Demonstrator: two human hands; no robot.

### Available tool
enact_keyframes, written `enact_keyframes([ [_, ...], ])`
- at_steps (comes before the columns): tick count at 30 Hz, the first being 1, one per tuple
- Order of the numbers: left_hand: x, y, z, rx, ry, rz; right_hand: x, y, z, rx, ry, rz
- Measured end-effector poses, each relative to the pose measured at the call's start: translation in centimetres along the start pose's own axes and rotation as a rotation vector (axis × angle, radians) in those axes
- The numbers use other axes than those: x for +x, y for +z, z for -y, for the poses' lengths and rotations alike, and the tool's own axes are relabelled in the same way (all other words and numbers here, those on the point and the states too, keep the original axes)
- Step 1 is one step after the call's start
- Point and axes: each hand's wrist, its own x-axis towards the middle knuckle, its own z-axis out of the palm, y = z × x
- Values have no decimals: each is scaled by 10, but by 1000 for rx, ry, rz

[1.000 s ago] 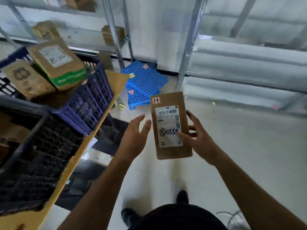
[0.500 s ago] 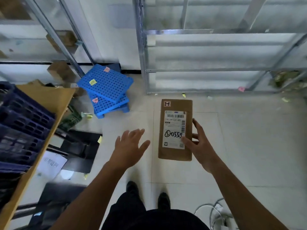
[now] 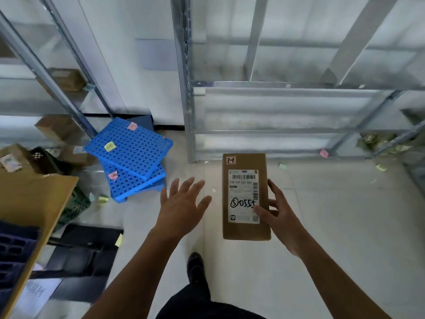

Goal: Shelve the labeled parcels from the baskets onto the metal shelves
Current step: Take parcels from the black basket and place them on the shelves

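Note:
A flat brown cardboard parcel [image 3: 245, 162] with a white shipping label marked "0555" and a small "2-1" tag is held upright over the floor. My right hand [image 3: 279, 217] grips its right edge, thumb across the label. My left hand [image 3: 180, 208] hovers beside it with spread fingers, apart from the parcel and holding nothing. The metal shelf unit [image 3: 276, 109] stands directly ahead, its low shelves bare. A dark blue basket [image 3: 16, 252] shows at the lower left edge.
Two blue perforated pallets [image 3: 131, 155] lie stacked on the floor left of the shelf post. A second shelf rack [image 3: 57, 72] at left holds brown boxes. A cardboard-topped table [image 3: 34, 203] stands at left. Sticky notes dot the floor.
The view swung right from the baskets toward the metal shelves. My right hand keeps the parcel; my left hand came off its edge and spread open beside it.

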Motion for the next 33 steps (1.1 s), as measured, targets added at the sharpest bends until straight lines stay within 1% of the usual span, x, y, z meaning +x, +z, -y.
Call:
enact_keyframes([
  [6, 94, -52, 14, 29, 50, -45, 83, 10, 51, -16, -55, -35],
  [9, 129, -67, 8, -17, 42, -61, 109, 18, 62, -39, -55, -22],
  [11, 146, -73, -1, -122, 48, -65, 126, 20, 67, -59, -57, -15],
  [14, 180, -74, -12, -365, 40, -34, 161, 19, 75, -88, -57, 1],
  [17, 217, -74, -21, -540, 41, -49, 205, 14, 82, -102, -80, 38],
  [20, 256, -80, -32, -636, -1, -45, 254, 2, 90, -73, -118, 79],
  [23, 299, -88, -44, -839, -52, -56, 303, -14, 107, -28, -154, 130],
  [25, 328, -98, -54, -959, -123, -85, 334, -25, 120, -25, -175, 176],
  [27, 357, -109, -65, -1008, -178, -141, 363, -35, 136, -44, -202, 216],
  [33, 433, -138, -93, -1180, -228, -295, 445, -60, 189, -9, -304, 244],
])
